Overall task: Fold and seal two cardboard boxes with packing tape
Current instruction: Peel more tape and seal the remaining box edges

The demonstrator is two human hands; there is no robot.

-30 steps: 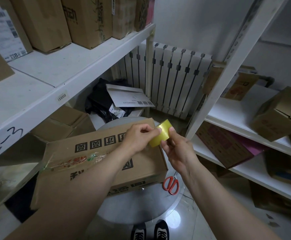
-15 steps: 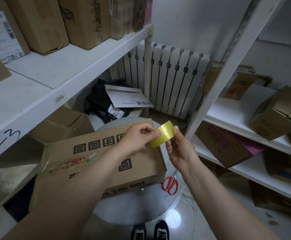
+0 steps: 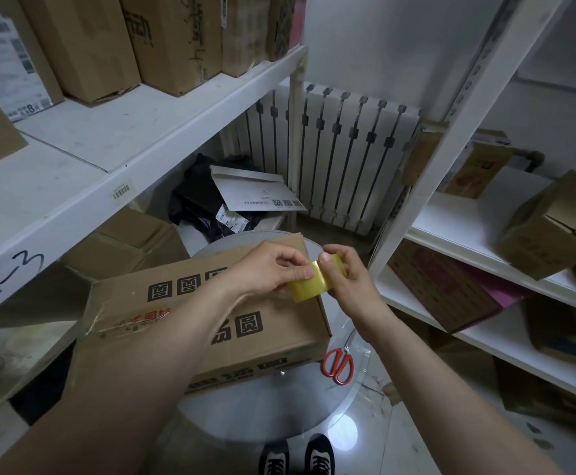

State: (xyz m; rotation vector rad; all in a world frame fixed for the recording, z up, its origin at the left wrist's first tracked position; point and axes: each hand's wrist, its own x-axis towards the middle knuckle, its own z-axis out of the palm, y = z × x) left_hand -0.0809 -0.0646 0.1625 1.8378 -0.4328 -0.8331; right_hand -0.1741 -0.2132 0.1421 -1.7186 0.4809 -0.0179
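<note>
- Most of the tape roll (image 3: 311, 286) is buried behind fingers. Only a yellowish band of it shows, and it's hard to tell whether a loose end has been picked up.
- The cardboard box (image 3: 176, 303) lies flat and closed on the round table (image 3: 279, 411). The left forearm cuts across its near side and blocks some of the print.
- The left hand (image 3: 272, 265) has its fingers curled in, with thumb and forefinger tips pinching at the roll's left edge.
- The right hand (image 3: 346, 282) is wrapped round the roll from the right, thumb pressed on top.
- Both hands hold the roll over the box's far right corner. It's not possible to say if the roll touches the cardboard.
- Red scissors (image 3: 338, 366) lie on the table just beside the box's near right corner.
- Compared with half a second ago, the hands and roll have dropped lower toward the box. The box and scissors haven't budged.
</note>
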